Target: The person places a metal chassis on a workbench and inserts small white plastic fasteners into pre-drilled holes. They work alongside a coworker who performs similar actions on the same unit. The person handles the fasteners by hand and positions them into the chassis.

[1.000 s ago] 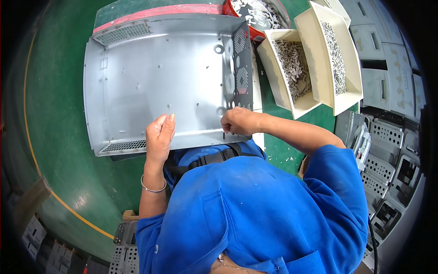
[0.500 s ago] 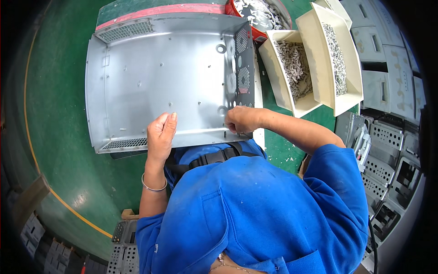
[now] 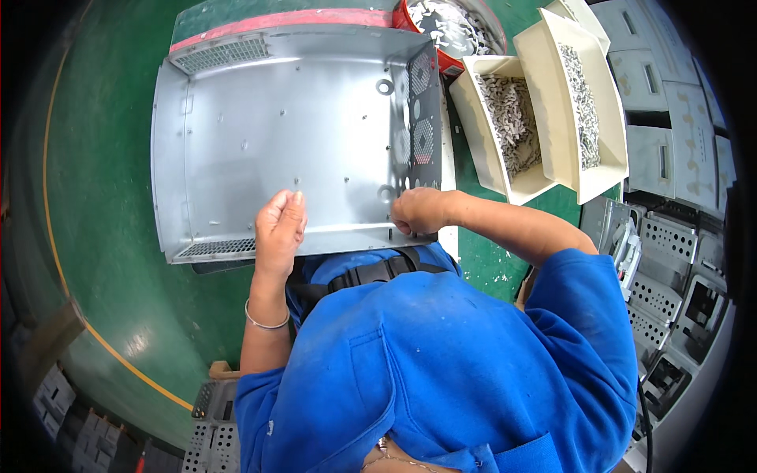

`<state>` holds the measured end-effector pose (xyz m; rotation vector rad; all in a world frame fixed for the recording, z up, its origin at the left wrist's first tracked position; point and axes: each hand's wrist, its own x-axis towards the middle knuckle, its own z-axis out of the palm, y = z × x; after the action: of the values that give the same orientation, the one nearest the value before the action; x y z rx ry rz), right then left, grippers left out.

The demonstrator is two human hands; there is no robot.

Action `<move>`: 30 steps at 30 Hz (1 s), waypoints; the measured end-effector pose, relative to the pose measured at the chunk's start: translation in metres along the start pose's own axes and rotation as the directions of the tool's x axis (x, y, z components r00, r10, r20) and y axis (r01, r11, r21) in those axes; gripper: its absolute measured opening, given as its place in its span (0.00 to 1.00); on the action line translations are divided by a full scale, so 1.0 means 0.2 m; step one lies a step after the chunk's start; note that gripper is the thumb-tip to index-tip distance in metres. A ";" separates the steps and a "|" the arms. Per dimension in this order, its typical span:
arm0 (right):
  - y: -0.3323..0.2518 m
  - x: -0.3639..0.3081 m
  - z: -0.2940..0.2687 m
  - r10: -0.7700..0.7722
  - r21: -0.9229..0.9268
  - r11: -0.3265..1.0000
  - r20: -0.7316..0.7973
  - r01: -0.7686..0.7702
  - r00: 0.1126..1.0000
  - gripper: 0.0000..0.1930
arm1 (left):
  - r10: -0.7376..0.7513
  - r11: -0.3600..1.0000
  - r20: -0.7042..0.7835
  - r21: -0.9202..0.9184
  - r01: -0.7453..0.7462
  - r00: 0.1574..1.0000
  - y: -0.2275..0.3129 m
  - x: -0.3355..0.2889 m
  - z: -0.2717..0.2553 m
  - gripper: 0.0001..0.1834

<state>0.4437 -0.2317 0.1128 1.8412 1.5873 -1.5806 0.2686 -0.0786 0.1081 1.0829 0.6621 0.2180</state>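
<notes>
A shallow grey sheet-metal case (image 3: 260,150) lies open side up in front of me, with mesh vents in its left corners and small studs on its floor. Its right end wall is a dark perforated panel (image 3: 423,126). My left hand (image 3: 281,225) is closed over the near wall, thumb uppermost, right of the lower mesh vent (image 3: 217,247); whatever its curled fingers may hold is hidden. My right hand (image 3: 419,210) is closed too, fingers pointing down in the near right corner by the dark panel. Anything pinched there is out of sight.
Two cream bins (image 3: 544,180) of small grey-white pieces stand to the right. Behind the case's far right corner is a red tub (image 3: 404,17) with white scraps. Perforated metal parts (image 3: 656,293) are stacked at the right, beside pale boxes (image 3: 631,76). Green floor shows at left.
The case sits slightly further right and lower in the picture. Both hands stay closed in nearly the same places, with only a slight shift of the right hand.
</notes>
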 end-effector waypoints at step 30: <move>-0.16 -0.18 0.14 0.221 0.651 0.440 -0.746 0.619 0.628 0.06 | -0.201 0.975 0.395 -0.004 0.221 0.896 0.03 0.01 0.40 0.16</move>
<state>0.4087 -0.2606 0.1456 3.4029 1.3048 -2.1956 0.3177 -0.1343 0.1371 0.9621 0.4034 -0.1706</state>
